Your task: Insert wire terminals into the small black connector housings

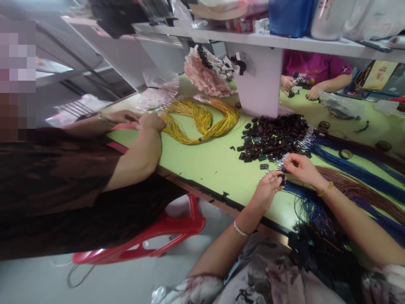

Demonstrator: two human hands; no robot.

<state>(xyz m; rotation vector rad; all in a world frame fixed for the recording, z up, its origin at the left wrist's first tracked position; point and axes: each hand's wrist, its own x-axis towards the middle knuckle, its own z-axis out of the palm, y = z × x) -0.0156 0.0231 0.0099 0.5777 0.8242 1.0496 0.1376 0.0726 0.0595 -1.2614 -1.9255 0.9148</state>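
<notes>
My left hand pinches a small black plastic connector housing between thumb and fingers, over the front of the green table. Just beyond it, my right hand has its fingertips pressed together beside a bunch of silver wire terminals; whatever lies between those fingertips is too small to make out. Blue wires run below my hands towards the table edge. Behind my hands spreads a heap of black connector housings, and one loose housing lies near my left hand.
A co-worker's arm reaches in at left, near yellow wire bundles. Brown wires and tape rolls lie at right. A shelf overhangs the table. Another person's hands work opposite. A red stool stands left.
</notes>
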